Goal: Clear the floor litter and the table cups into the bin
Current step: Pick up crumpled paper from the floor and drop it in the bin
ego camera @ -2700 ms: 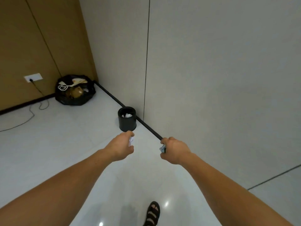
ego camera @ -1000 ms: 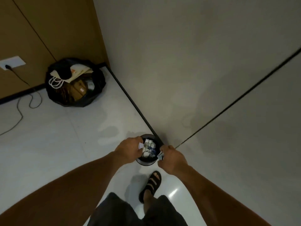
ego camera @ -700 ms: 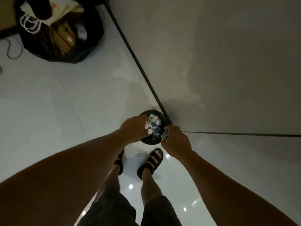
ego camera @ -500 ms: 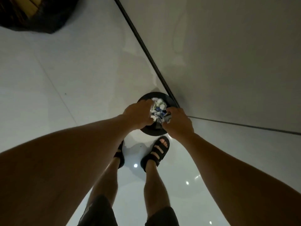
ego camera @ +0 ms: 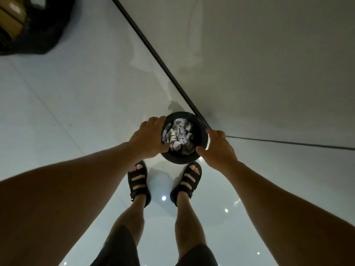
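A small round black bin stands on the white floor beside the wall, just in front of my sandalled feet. It is filled with crumpled white and blue litter. My left hand grips the bin's left side, its fingers over the rim and its thumb at the near edge. On the right side my right hand holds the bin, thumb on the near rim and fingers round the wall side. Neither hand holds any litter.
A grey wall with a black skirting strip runs right behind the bin. A black rubbish bag holding cardboard sits at the top left. My feet stand close to the bin on glossy white tiles.
I walked up to the bin and bent over it. Both hands, which carried scraps of litter, let them go into the bin and now hold its sides.
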The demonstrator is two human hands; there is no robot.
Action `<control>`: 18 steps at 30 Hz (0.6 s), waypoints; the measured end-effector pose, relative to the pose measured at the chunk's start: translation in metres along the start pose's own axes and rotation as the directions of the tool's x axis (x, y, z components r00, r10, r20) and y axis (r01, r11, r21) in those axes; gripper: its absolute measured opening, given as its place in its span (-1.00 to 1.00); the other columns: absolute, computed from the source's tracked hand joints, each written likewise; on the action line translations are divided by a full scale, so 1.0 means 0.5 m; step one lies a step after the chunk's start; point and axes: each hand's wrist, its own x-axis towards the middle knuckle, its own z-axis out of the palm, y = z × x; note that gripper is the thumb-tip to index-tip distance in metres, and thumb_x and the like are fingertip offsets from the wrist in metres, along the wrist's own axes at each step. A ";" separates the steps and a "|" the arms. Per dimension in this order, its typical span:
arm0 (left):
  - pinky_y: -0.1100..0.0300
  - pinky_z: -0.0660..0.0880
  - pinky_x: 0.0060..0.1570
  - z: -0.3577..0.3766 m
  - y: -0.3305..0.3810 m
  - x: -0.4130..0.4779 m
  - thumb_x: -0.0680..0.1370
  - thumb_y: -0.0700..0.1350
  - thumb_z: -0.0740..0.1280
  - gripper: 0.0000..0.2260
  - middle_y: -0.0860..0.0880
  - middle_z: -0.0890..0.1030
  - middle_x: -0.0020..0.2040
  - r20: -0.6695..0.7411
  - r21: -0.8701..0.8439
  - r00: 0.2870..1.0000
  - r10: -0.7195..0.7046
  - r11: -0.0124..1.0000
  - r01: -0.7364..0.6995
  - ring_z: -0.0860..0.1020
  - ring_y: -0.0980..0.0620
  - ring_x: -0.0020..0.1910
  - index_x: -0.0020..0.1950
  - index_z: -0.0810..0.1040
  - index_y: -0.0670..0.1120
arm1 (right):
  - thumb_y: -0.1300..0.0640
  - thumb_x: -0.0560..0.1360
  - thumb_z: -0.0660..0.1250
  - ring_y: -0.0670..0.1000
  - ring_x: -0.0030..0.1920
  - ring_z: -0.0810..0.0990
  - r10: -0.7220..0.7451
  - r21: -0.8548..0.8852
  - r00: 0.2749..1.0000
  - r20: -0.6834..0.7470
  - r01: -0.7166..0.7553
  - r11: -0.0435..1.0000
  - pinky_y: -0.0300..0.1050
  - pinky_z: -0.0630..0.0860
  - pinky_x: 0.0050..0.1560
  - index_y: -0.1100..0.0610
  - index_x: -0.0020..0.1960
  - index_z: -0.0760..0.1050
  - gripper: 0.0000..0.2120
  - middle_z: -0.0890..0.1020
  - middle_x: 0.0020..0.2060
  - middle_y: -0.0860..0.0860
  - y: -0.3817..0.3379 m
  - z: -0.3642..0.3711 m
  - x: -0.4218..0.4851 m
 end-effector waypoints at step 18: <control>-0.07 0.27 0.36 -0.386 0.377 -0.358 0.48 0.12 0.35 -0.26 -0.16 0.23 0.47 0.121 0.352 0.924 0.364 0.854 -0.383 0.19 -0.20 0.43 0.54 0.07 -0.07 | -0.18 0.50 0.30 0.17 0.37 0.34 0.170 0.165 0.919 -0.355 -0.118 0.979 0.10 0.41 0.27 -0.02 0.54 0.11 -0.29 0.28 0.44 0.08 -0.105 -0.297 -0.553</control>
